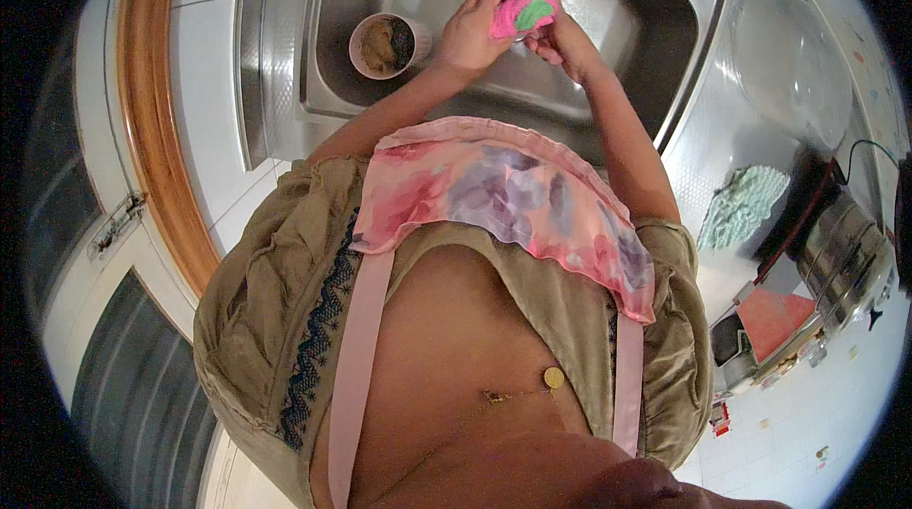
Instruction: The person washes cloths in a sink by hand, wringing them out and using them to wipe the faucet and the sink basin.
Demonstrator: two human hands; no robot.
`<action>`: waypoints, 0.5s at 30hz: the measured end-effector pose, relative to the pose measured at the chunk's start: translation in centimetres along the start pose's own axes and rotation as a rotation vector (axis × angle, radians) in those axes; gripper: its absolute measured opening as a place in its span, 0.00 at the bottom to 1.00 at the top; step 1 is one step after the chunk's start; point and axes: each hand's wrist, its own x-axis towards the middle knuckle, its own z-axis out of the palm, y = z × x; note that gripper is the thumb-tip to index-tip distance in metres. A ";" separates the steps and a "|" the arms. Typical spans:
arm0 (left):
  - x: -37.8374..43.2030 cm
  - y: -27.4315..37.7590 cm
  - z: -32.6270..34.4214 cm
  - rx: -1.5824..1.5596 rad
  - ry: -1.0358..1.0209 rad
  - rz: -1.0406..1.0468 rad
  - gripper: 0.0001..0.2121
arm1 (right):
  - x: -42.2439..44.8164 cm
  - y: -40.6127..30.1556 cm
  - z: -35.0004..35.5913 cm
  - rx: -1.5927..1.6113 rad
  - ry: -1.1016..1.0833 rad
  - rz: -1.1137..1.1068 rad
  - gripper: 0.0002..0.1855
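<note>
Both my hands are over a stainless steel sink [456, 99]. My left hand [476, 31] grips a pink and green cloth or scrubber [524, 14]. Close against its right side is my right hand [566, 45], with the thumb raised and the fingers curled; whether it grips the cloth cannot be told. Behind the hands, near the drain, a round rim shows in part, too covered to name. A pale pink cup [354, 56] with brown and dark contents stands in the left part of the basin.
A crumpled pale green cloth [744, 206] lies on the steel drainboard [702, 145] at the right. Above it is a clear round cover or bowl [791, 67]. Further down stand a metal rack or container [844, 252] and a red-pink object [773, 320]. A wooden edge [153, 103] runs along the left.
</note>
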 end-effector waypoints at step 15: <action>-1.7 6.8 -2.7 -0.836 -0.490 -0.308 0.28 | -9.8 -1.1 -1.2 0.164 0.098 -0.656 0.20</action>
